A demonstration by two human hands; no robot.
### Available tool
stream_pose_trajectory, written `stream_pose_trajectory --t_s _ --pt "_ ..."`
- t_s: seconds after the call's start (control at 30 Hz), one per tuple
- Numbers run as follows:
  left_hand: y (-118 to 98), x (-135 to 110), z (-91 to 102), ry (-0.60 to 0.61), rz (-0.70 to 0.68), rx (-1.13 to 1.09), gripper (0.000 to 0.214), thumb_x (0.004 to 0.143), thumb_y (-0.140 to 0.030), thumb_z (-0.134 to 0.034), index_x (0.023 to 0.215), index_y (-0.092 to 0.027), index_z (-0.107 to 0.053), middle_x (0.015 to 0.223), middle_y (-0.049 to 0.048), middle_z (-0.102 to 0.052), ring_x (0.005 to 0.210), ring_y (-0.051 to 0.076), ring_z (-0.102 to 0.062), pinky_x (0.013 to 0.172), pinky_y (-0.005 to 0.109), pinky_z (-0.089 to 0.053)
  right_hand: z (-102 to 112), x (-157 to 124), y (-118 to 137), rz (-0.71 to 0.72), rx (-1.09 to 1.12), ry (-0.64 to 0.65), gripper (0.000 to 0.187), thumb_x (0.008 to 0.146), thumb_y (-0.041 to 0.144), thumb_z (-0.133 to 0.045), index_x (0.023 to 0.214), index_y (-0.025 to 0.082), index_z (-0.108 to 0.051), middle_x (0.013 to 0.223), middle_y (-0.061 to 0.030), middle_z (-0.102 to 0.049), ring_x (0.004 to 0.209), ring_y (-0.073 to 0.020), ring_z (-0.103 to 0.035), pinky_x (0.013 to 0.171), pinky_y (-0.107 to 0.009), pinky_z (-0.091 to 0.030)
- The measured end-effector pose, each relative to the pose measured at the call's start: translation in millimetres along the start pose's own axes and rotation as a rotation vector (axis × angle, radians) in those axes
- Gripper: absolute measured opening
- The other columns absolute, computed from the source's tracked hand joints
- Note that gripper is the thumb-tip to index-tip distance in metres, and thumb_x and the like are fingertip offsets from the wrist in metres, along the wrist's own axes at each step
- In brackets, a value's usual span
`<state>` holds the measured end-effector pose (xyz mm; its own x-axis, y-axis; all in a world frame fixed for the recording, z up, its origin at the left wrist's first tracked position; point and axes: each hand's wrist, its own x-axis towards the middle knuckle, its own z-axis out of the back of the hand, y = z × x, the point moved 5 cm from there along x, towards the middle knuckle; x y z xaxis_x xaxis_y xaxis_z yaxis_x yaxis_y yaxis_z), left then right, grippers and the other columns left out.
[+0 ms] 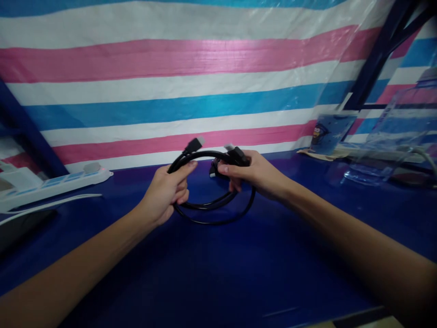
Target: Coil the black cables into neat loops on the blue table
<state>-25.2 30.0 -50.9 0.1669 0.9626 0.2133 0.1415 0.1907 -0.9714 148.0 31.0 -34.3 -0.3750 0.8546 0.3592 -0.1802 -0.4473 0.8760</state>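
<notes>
A black cable (215, 222), looped into a loose coil, is held up in front of me over the blue table. My left hand (167, 193) is closed on the coil's left side, thumb along the top. One connector (194, 146) with a pale metal tip sticks up above that hand. On the right side my right hand (254, 171) pinches the coil, and a second connector (238, 155) points up and left from it. Behind the coil, near my right fingertips, lies a small dark object (213, 169) with a pale end; its kind is unclear.
A white power strip (68, 182) with plugs is at the left, beside a white cord (61, 199) and a flat dark object (27, 228). At the right stand a blue cup (329, 134) and a large clear plastic container (378, 141). Striped sheeting (191, 105) backs the table (218, 273).
</notes>
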Motion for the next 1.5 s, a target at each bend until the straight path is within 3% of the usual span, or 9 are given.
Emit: stream_pose_trajectory --t_s 0.33,0.5,0.67,0.8,0.93,1.13,1.27,1.4,1.5 --pt "-8 8 30.8 -0.237 0.011 -0.266 0.050 0.085 -0.035 -0.061 0.053 -0.018 -0.025 0.038 -0.0096 -0.022 0.029 0.002 -0.016 0.030 0.015 -0.019 -16 2 -14 -0.120 0.338 0.046 0.060 0.071 0.028 -0.077 0.124 0.019 -0.049 0.123 -0.0108 -0.059 0.106 -0.0186 -0.061 0.087 -0.032 -0.052" --pt "-16 8 38.4 -0.311 -0.047 -0.329 0.053 0.087 -0.036 -0.057 0.052 -0.018 -0.023 0.037 -0.0087 -0.020 0.029 0.002 -0.016 0.031 0.017 -0.020 -29 -3 -37 -0.403 0.406 0.149 0.031 0.083 0.036 -0.064 0.104 0.013 -0.057 0.078 -0.0060 -0.067 0.059 -0.0121 -0.064 0.058 -0.024 -0.052" --pt "-23 10 47.8 -0.343 -0.098 -0.348 0.053 0.089 -0.035 -0.054 0.050 -0.018 -0.024 0.037 -0.0079 -0.021 0.029 0.003 -0.016 0.031 0.016 -0.021 -29 -5 -27 -0.379 0.519 0.198 0.028 0.081 0.037 -0.066 0.095 0.013 -0.059 0.045 0.0108 -0.036 0.037 -0.0035 -0.034 0.048 -0.021 -0.042" --pt "-14 9 28.5 -0.043 0.052 -0.308 0.053 0.086 -0.038 -0.057 0.049 -0.018 -0.025 0.037 -0.0086 -0.019 0.028 0.003 -0.015 0.031 0.016 -0.019 -18 -1 -11 -0.199 0.242 0.074 0.040 0.069 0.032 -0.077 0.100 0.016 -0.057 0.046 0.0125 -0.030 0.039 -0.0029 -0.023 0.038 -0.018 -0.020" --pt "2 -6 -4.7 0.442 0.292 -0.216 0.054 0.083 -0.047 -0.057 0.047 -0.018 -0.028 0.036 -0.0088 -0.017 0.029 0.002 -0.012 0.030 0.017 -0.018 0 1 -5 -0.032 -0.004 -0.235 0.067 0.063 0.032 -0.080 0.120 0.020 -0.046 0.063 0.0079 -0.047 0.052 -0.0067 -0.040 0.046 -0.020 -0.029" --pt "6 -19 -9.7 0.655 0.388 -0.131 0.063 0.076 -0.049 -0.065 0.045 -0.018 -0.020 0.036 -0.0086 -0.015 0.029 0.001 -0.012 0.031 0.017 -0.016 0 0 -1 0.090 -0.328 -0.244 0.032 0.075 0.043 -0.068 0.073 0.015 -0.054 0.062 0.0021 -0.047 0.057 -0.0088 -0.041 0.052 -0.024 -0.032" --pt "1 -11 -5.5 0.455 0.198 0.046 0.057 0.076 -0.043 -0.066 0.043 -0.019 -0.025 0.036 -0.0087 -0.018 0.028 0.002 -0.018 0.031 0.018 -0.020 -14 1 -9 -0.047 0.019 0.026 0.041 0.082 0.053 -0.058 0.065 0.017 -0.051 0.045 0.0066 -0.037 0.040 -0.0069 -0.036 0.046 -0.024 -0.036" --pt "-10 -2 2.4 0.089 -0.135 0.344 0.042 0.077 -0.037 -0.065 0.046 -0.019 -0.044 0.033 -0.0062 -0.032 0.029 0.007 -0.034 0.034 0.020 -0.030 -8 1 1 -0.022 -0.014 -0.063 0.038 0.079 0.050 -0.063 0.063 0.016 -0.055 0.039 0.0077 -0.032 0.035 -0.0059 -0.031 0.038 -0.021 -0.025" --pt "-9 -6 7.3 0.040 -0.225 0.535 0.040 0.076 -0.038 -0.065 0.045 -0.017 -0.052 0.037 -0.0009 -0.047 0.037 0.010 -0.046 0.040 0.021 -0.034 -7 -6 12 0.046 -0.146 -0.015 0.026 0.075 0.037 -0.066 0.067 0.014 -0.060 0.047 0.0048 -0.042 0.041 -0.0061 -0.036 0.041 -0.021 -0.026"
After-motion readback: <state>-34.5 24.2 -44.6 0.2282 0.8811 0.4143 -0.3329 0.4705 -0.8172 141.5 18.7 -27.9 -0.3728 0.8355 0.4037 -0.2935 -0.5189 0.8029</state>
